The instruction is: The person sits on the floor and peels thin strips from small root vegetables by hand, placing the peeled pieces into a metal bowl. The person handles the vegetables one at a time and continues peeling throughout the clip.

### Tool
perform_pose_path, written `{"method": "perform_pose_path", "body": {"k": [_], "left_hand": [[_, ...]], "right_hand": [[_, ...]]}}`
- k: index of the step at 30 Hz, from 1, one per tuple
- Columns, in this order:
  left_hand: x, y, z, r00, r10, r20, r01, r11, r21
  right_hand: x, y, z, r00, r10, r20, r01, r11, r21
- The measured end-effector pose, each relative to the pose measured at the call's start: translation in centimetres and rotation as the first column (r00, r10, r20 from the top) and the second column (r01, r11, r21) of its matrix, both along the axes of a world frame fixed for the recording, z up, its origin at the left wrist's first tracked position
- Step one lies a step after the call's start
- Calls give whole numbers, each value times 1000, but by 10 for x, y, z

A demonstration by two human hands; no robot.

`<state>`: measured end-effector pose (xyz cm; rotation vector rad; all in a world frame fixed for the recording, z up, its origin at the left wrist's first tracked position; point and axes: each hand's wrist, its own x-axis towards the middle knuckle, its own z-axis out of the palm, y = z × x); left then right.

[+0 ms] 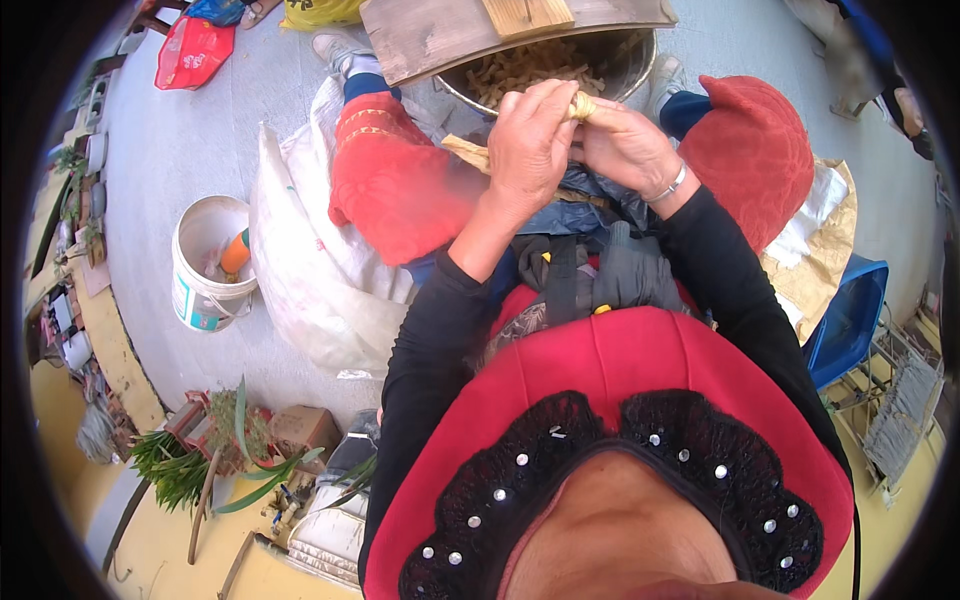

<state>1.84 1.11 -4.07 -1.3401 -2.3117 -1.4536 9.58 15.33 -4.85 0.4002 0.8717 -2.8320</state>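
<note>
My left hand and my right hand meet in front of me, both closed on a small bundle wound with a pale yellow strip. A flat yellowish strip end sticks out to the left below my left hand. Just beyond my hands is a round metal basin holding many small tan knotted pieces. A wooden board lies across the far part of the basin. What the fingertips grip inside the bundle is partly hidden.
A white woven sack lies by my left leg, beside a white bucket with an orange-handled thing inside. On the right are a tan sack and a blue plastic bin. Potted plants stand lower left. Other people's limbs show at the top edges.
</note>
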Motion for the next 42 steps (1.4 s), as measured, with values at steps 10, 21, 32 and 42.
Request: {"method": "perform_pose_path", "body": {"k": [10, 21, 32, 42], "left_hand": [[-7, 11, 36, 970, 123, 209, -67, 964, -257], [14, -15, 11, 88, -366, 927, -43, 928, 370], [-13, -19, 24, 994, -9, -107, -4, 993, -121], [-48, -12, 28, 539, -306, 784, 333, 933, 135]], "right_hand": [[-18, 0, 25, 905, -71, -419, 425, 148, 893], [-32, 21, 3, 818, -419, -394, 575, 591, 566], [-26, 41, 64, 876, 350, -331, 434, -275, 858], [-31, 54, 78, 896, 441, 42, -8, -78, 997]]}}
